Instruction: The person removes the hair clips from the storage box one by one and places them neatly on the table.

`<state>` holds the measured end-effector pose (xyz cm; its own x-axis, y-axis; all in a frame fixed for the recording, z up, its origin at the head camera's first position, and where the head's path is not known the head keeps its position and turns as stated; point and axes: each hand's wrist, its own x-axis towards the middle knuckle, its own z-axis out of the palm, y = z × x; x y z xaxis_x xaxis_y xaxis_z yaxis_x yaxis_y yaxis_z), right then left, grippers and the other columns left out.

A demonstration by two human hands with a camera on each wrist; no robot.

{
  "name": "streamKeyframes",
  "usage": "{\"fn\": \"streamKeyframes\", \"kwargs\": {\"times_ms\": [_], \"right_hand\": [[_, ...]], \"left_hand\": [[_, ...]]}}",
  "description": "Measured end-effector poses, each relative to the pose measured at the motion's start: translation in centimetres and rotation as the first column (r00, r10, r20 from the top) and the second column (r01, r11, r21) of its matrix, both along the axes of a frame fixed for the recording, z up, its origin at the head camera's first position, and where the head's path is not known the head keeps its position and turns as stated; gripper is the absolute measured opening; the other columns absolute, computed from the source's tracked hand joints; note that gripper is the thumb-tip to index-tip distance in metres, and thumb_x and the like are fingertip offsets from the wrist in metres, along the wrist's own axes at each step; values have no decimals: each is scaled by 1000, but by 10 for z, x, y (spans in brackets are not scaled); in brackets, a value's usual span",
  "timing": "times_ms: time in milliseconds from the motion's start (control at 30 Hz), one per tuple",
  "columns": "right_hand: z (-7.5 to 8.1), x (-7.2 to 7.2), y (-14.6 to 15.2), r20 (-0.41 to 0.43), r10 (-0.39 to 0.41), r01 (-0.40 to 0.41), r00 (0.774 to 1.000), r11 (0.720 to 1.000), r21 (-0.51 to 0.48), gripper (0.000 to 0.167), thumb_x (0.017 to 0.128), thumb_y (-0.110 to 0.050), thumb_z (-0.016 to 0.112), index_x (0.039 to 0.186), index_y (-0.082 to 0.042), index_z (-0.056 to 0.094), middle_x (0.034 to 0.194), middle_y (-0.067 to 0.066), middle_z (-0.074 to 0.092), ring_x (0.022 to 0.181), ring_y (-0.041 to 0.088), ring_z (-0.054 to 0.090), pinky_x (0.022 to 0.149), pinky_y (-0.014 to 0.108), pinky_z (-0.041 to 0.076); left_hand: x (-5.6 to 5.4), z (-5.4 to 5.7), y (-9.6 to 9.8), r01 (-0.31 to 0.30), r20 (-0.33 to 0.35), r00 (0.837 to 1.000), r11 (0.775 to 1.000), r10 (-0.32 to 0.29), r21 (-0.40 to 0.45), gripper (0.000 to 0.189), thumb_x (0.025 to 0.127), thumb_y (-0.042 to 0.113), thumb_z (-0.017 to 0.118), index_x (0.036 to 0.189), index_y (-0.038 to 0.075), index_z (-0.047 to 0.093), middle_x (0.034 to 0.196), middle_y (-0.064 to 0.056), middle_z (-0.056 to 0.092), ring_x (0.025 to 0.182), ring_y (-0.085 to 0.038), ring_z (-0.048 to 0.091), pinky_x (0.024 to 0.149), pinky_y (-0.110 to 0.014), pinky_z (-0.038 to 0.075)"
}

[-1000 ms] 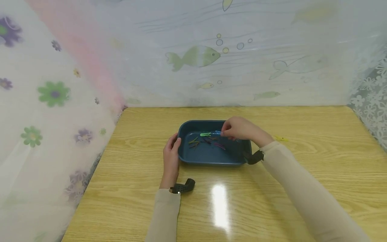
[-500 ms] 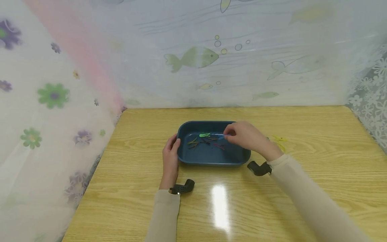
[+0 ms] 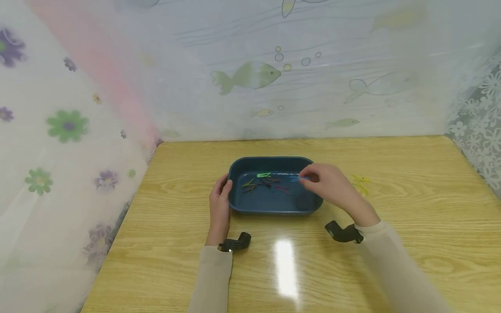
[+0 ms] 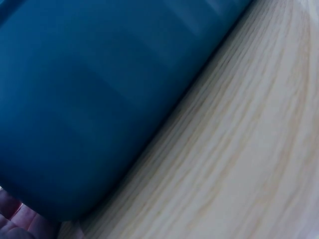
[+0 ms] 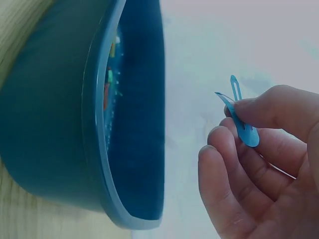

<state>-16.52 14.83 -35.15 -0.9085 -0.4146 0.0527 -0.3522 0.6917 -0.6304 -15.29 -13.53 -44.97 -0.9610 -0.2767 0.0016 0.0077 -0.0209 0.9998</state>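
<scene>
A dark blue plastic basin (image 3: 274, 208) stands on the table. My left hand (image 3: 220, 204) holds its left end, thumb at the rim; in the left wrist view fingers (image 4: 22, 221) show at the basin's lower corner. Over the basin's right part, my right hand (image 3: 328, 184) pinches a light blue snap hair clip (image 5: 244, 127) between thumb and fingers. Its two prongs stand apart in the right wrist view. Several hair clips lie inside the basin: a bright green one (image 3: 264, 175), a purple one (image 3: 282, 189), olive ones (image 3: 248, 184) and dark ones (image 3: 267, 183).
Yellow hair clips (image 3: 360, 178) lie on the wooden table (image 3: 176, 261) right of the basin, partly behind my right hand. A fish-printed curtain (image 3: 250, 113) hangs along the table's far edge, and a flowered one (image 3: 66, 152) at the left.
My right hand has drawn back rightward and toward me with the blue hair clip, from over the basin's middle to its right end. The left hand keeps its hold on the basin.
</scene>
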Motion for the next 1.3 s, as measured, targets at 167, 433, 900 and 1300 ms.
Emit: {"fn": "streamKeyframes", "kwargs": {"times_ms": [167, 433, 900, 1300], "right_hand": [[-2, 9, 7, -40, -57, 55, 998, 997, -47, 18, 87, -25, 56, 99, -13, 64, 91, -3, 60, 79, 12, 54, 69, 33, 45], [-9, 22, 18, -95, -131, 121, 987, 987, -108, 15, 87, -22, 58, 97, -12, 64, 89, -3, 59, 76, 12, 55, 65, 32, 47], [-16, 25, 45, -37, -304, 292, 952, 938, -185, 25, 87, -36, 55, 101, -17, 62, 88, 1, 63, 68, 17, 59, 60, 32, 46], [-20, 23, 63, -28, -394, 378, 919, 896, -233, 34, 87, -41, 54, 108, -16, 61, 83, 2, 63, 64, 12, 61, 58, 29, 44]], "left_hand": [[-1, 0, 1, 4, -4, 1000, 1000, -4, 1, 39, 87, 42, 53, 121, 22, 54, 121, 5, 51, 114, -9, 43, 98, -32, 31], [-2, -1, 3, 9, 4, 1000, 1000, -9, -11, 38, 87, 42, 53, 120, 24, 54, 120, 8, 52, 114, -7, 43, 98, -30, 32], [2, 13, 7, 26, 33, 999, 1000, -26, 2, 35, 92, 29, 50, 124, 16, 51, 123, 2, 50, 115, -9, 42, 98, -30, 31], [10, 27, 8, -3, 39, 999, 1000, 4, -12, 35, 92, 27, 49, 124, 12, 51, 123, 2, 50, 115, -10, 42, 97, -28, 32]]}}
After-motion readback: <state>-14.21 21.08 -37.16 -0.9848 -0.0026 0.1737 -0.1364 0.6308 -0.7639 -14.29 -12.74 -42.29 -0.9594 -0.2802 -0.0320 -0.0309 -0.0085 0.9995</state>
